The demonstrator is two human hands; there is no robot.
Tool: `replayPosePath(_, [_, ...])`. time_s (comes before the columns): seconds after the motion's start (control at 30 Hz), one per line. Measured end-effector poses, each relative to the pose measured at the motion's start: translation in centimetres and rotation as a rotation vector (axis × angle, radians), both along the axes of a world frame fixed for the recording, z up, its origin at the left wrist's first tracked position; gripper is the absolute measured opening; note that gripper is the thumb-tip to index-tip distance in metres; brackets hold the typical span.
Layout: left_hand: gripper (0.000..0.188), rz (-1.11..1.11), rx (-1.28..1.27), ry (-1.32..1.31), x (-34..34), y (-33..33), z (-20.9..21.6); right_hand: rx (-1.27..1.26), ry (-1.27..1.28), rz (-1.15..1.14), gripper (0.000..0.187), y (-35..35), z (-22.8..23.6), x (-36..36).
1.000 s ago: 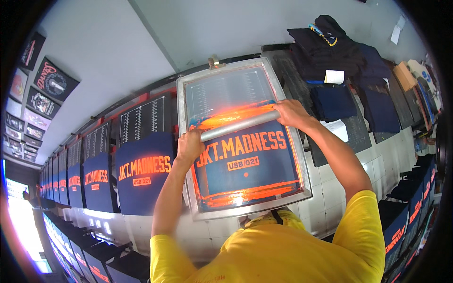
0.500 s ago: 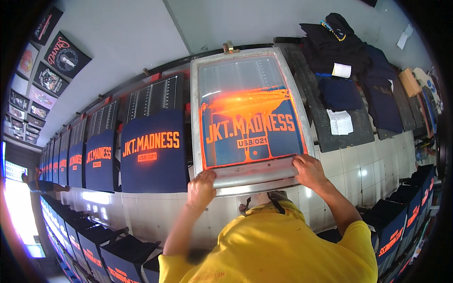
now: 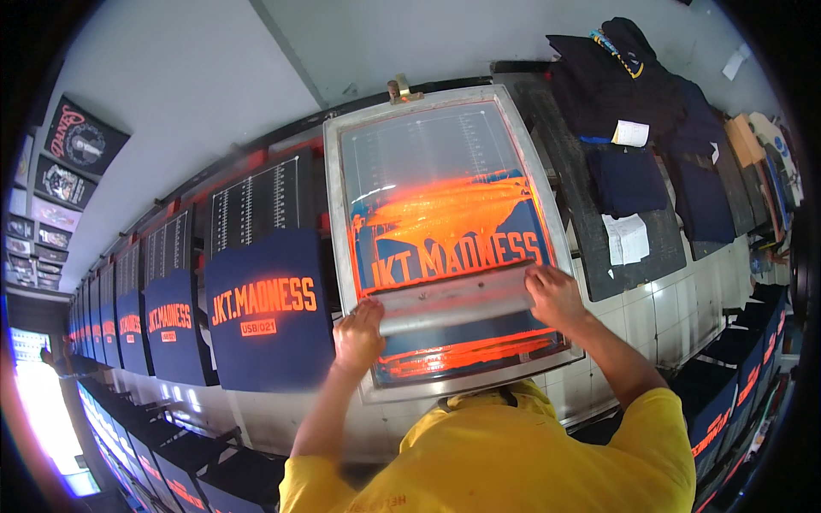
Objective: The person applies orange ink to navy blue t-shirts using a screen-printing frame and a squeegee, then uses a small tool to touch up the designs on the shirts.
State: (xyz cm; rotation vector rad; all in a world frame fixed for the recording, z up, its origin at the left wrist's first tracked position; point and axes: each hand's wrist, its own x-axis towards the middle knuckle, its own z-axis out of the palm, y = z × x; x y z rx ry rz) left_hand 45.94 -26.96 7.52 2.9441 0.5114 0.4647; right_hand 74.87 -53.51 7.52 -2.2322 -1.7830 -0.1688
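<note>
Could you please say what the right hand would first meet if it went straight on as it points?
Past the long grey metal bar it holds, the right hand would probably come to the bold orange lettering, though depth is unclear.

1 metal squeegee [image 3: 455, 299]; 1 framed screen [image 3: 428, 158]

Pictures [image 3: 85, 141] hang on the grey wall [image 3: 410, 38]. The white tiled floor [image 3: 663, 321] shines, and bright light fills an opening [image 3: 43, 419] at the left.

Smooth metal bar [image 3: 457, 302], glossy ink [image 3: 445, 209], metal frame [image 3: 337, 171], matt cloth [image 3: 265, 359]
</note>
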Motion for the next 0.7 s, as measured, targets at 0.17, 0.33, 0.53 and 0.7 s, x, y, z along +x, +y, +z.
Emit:
replayPosePath(0.17, [0.033, -0.011, -0.065, -0.061, 5.2, 5.4, 0.7, -0.036, 0.011, -0.035, 0.023, 5.3, 1.0, 4.7])
replayPosePath(0.33, [0.023, 0.026, -0.106, -0.008, 8.7, 7.8, 2.7, -0.124, 0.119, -0.032, 0.019, 8.3, 2.5, 8.0])
replayPosePath(0.53, [0.027, 0.101, -0.089, 0.210, 10.1, 9.9, 5.5, -0.230, 0.176, -0.080, 0.018, 10.8, 6.5, 10.0])
replayPosePath(0.7, [0.018, 0.106, -0.037, 0.135, 10.3, 9.3, 9.8, -0.112, 0.111, -0.070, 0.020, 10.1, 10.3, 9.8])
